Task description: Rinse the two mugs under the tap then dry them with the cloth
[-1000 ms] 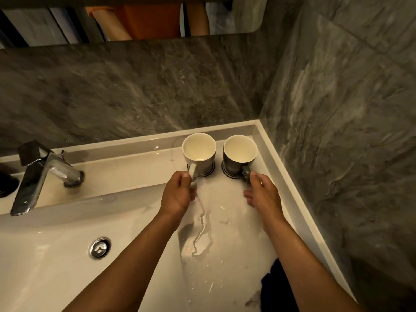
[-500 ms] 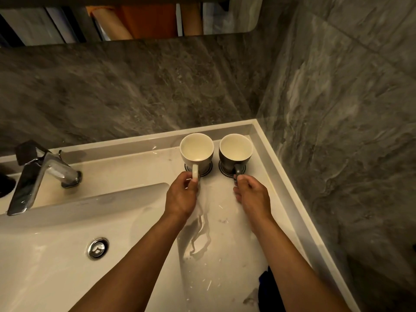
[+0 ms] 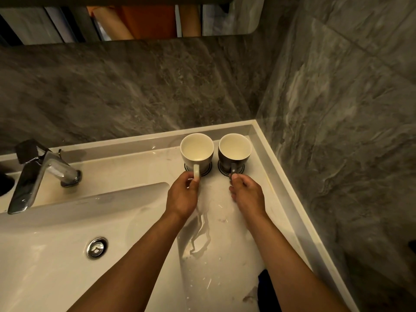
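While both mugs stand upright on coasters at the counter [image 3: 225,221] corner, each hand takes a handle for lifting tapward. The left hand [image 3: 182,194] fingers curl round the white mug [image 3: 197,152] handle; the right hand [image 3: 247,195] fingers pinch the dark mug [image 3: 234,152] handle.

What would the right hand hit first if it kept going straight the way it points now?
The dark mug: the right hand already pinches its handle, which points back at it. Behind the mug come the sink's raised rim and the grey wall. Depth is hard to judge from this one view.
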